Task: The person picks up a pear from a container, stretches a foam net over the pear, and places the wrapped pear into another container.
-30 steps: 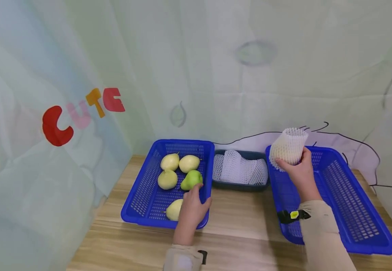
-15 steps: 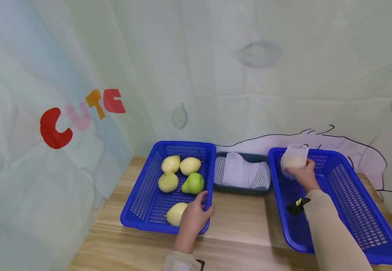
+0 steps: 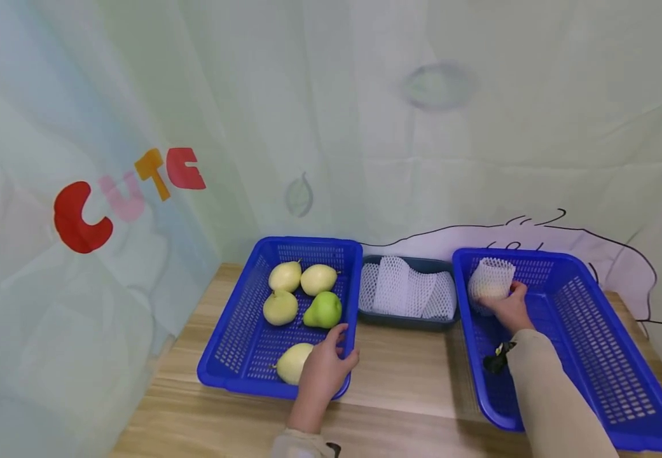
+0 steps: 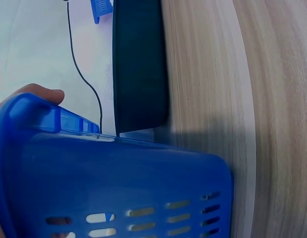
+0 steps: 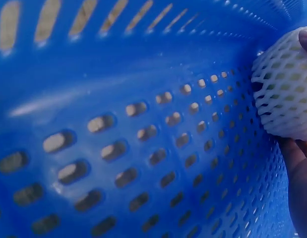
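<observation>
In the head view my right hand (image 3: 508, 308) grips a pale round fruit in a white foam net sleeve (image 3: 489, 280), low inside the right blue basket (image 3: 599, 337). Pale yellow-green shows through the mesh in the right wrist view, with fingers around the sleeve (image 5: 287, 89). My left hand (image 3: 325, 369) is at the right rim of the left blue basket (image 3: 210, 362), fingers loosely bent and thumb apart. Nearest to it are a yellow pear (image 3: 293, 362), partly hidden by the hand, and a green pear (image 3: 324, 310).
Three more pale pears, such as the round one (image 3: 280, 308), lie farther back in the left basket. A dark green tray (image 3: 407, 323) with several foam net sleeves (image 3: 393, 286) stands between the baskets on the wooden table (image 3: 399, 388). A printed curtain (image 3: 365, 127) hangs behind.
My right hand has lowered the netted fruit from above the right basket into its back left corner. My left hand has drawn back from the green pear toward the basket's near right rim.
</observation>
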Action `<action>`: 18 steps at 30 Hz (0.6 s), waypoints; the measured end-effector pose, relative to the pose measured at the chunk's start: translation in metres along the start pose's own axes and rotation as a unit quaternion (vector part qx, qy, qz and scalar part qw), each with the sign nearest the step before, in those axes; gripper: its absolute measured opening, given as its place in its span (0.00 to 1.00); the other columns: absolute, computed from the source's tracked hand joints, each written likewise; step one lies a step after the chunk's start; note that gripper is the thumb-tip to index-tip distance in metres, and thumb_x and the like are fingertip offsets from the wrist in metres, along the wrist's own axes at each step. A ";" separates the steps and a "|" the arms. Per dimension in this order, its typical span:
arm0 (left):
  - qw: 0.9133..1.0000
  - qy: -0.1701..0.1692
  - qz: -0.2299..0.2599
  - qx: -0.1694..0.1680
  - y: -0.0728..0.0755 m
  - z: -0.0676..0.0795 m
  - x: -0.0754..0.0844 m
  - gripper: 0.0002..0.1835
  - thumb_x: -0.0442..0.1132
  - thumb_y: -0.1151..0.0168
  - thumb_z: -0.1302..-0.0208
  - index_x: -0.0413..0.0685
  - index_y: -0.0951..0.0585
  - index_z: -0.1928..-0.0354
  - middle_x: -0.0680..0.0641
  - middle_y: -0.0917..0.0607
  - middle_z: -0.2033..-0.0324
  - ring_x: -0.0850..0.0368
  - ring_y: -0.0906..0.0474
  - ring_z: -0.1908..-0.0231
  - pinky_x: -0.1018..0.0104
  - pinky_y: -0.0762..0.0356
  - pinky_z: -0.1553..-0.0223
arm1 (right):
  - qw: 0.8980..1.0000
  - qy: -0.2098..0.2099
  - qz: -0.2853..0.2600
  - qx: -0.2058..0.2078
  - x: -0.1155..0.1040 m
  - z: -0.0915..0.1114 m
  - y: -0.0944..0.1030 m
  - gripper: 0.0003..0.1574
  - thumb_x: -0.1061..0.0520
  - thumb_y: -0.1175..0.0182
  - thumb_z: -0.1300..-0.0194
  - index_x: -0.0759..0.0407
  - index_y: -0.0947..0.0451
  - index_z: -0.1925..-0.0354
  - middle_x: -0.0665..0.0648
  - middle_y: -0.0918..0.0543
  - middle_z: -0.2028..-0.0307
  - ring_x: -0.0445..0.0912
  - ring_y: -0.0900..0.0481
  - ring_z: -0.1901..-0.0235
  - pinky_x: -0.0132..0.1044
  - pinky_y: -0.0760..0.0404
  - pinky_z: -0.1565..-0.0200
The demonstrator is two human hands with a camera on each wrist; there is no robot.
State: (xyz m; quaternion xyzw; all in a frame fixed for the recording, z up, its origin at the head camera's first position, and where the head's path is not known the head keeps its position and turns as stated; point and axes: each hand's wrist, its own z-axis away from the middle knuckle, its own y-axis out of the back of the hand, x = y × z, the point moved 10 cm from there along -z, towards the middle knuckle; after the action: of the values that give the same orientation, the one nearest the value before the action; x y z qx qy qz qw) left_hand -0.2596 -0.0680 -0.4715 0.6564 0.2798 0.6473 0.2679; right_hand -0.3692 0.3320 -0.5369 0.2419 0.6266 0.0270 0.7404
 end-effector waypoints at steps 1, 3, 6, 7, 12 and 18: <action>1.000 0.001 0.001 -0.001 0.000 0.000 0.000 0.28 0.46 0.37 0.45 0.47 0.28 0.42 0.44 0.19 0.52 0.50 0.20 0.58 0.54 0.24 0.59 | 1.000 0.002 0.002 0.000 -0.001 0.000 0.001 0.55 0.58 0.35 0.50 0.69 0.62 0.38 0.77 0.46 0.42 0.66 0.42 0.44 0.55 0.43 0.41; 1.000 0.001 0.001 -0.002 -0.001 0.000 0.001 0.28 0.45 0.37 0.45 0.47 0.28 0.42 0.43 0.19 0.52 0.50 0.20 0.58 0.53 0.24 0.59 | 1.000 0.007 0.009 -0.002 -0.002 0.000 0.002 0.56 0.58 0.34 0.50 0.69 0.62 0.39 0.77 0.46 0.42 0.66 0.41 0.44 0.55 0.43 0.41; 1.000 -0.002 0.004 -0.003 -0.002 0.000 0.002 0.28 0.45 0.37 0.45 0.47 0.28 0.42 0.43 0.19 0.52 0.50 0.20 0.58 0.53 0.24 0.59 | 1.000 0.021 0.010 -0.008 -0.003 -0.001 0.002 0.57 0.60 0.34 0.51 0.71 0.62 0.38 0.76 0.47 0.42 0.65 0.42 0.44 0.54 0.43 0.41; 1.000 -0.003 0.003 -0.002 -0.002 0.000 0.002 0.28 0.45 0.37 0.45 0.47 0.28 0.42 0.43 0.19 0.52 0.50 0.20 0.58 0.53 0.24 0.59 | 1.000 0.025 0.010 -0.013 -0.004 -0.001 0.001 0.57 0.61 0.34 0.51 0.71 0.63 0.37 0.76 0.47 0.41 0.65 0.42 0.43 0.54 0.43 0.40; 1.000 -0.003 0.002 -0.001 -0.002 -0.001 0.002 0.28 0.46 0.37 0.46 0.47 0.28 0.42 0.44 0.19 0.52 0.50 0.20 0.58 0.53 0.24 0.59 | 0.997 0.034 0.016 -0.067 0.000 -0.014 -0.006 0.67 0.62 0.32 0.54 0.70 0.70 0.33 0.78 0.50 0.38 0.67 0.45 0.41 0.55 0.46 0.38; 1.000 -0.013 0.000 0.003 -0.001 0.000 0.004 0.28 0.45 0.37 0.46 0.47 0.28 0.42 0.43 0.18 0.53 0.50 0.20 0.59 0.54 0.24 0.60 | 0.982 0.016 0.057 -0.181 -0.005 -0.026 0.003 0.71 0.52 0.33 0.48 0.63 0.77 0.31 0.77 0.55 0.35 0.68 0.50 0.37 0.57 0.46 0.38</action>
State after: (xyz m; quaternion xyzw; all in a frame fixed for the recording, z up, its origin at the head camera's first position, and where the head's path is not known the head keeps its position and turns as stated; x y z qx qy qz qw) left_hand -0.2600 -0.0641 -0.4695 0.6653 0.2786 0.6381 0.2694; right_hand -0.3938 0.3412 -0.5338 0.1387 0.6081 0.1860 0.7592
